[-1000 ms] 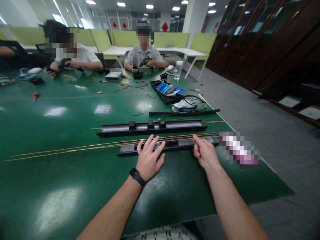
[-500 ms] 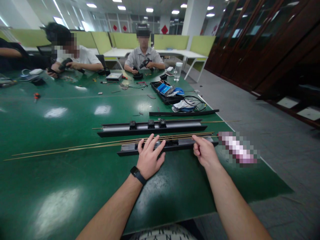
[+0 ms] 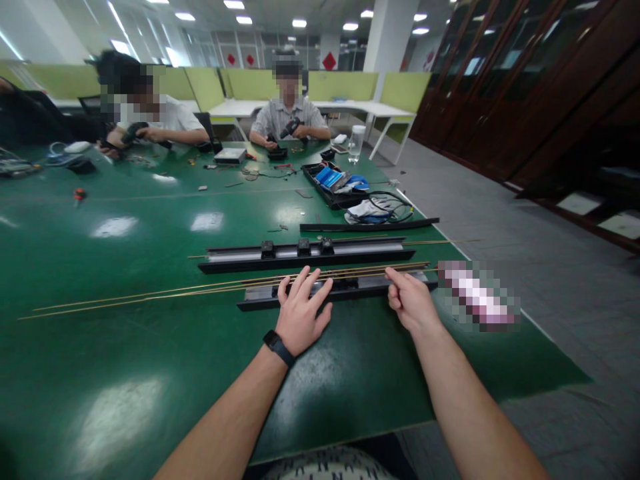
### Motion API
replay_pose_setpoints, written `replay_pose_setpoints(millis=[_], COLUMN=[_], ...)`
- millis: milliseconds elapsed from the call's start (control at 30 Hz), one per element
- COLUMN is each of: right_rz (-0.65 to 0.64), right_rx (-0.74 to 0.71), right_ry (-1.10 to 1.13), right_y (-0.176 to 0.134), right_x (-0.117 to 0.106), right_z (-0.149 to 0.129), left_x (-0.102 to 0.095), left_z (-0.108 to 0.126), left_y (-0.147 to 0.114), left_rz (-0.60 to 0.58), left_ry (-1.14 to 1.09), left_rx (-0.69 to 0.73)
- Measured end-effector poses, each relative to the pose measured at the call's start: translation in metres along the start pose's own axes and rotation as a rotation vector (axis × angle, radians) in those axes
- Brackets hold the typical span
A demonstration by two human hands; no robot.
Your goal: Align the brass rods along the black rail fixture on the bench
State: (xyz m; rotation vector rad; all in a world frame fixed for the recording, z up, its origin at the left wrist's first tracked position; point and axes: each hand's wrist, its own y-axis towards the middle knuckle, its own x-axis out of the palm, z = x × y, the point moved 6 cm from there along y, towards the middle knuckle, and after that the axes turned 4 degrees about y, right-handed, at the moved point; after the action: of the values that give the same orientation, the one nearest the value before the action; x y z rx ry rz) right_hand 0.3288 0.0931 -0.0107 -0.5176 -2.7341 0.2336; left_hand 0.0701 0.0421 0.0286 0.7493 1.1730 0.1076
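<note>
Long thin brass-coloured rods lie lengthwise over the nearer black rail, reaching far out past its left end. My left hand, with a dark watch on the wrist, rests with fingers spread on the rods and the rail's middle. To its right, my right hand is closed, its index fingertip against a rod near the rail's right end. Its thumb and the exact grip are partly hidden. Dark blocks sit inside the rail, partly covered by my left hand. Behind it lies a second black rail with several black blocks.
Farther back are a narrow black strip, gloves with a black cable, an open black case and a clear bottle. Two people hold power drills across the green table. A pixelated pink item lies right.
The view has shifted slightly, so the table items appear a little farther right. Both hands keep nearly the same pose on the rods and rail.
</note>
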Motion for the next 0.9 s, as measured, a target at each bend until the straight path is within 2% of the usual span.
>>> replay_pose_setpoints(millis=[900], right_rz=[-0.007], right_rx=[-0.029], right_ry=[-0.021], right_y=[0.0001], right_x=[0.0009], right_z=[-0.0029], left_x=[-0.0006], left_z=[0.0012], left_y=[0.0004], left_rz=[0.004], left_ry=[-0.012], left_rx=[0.002])
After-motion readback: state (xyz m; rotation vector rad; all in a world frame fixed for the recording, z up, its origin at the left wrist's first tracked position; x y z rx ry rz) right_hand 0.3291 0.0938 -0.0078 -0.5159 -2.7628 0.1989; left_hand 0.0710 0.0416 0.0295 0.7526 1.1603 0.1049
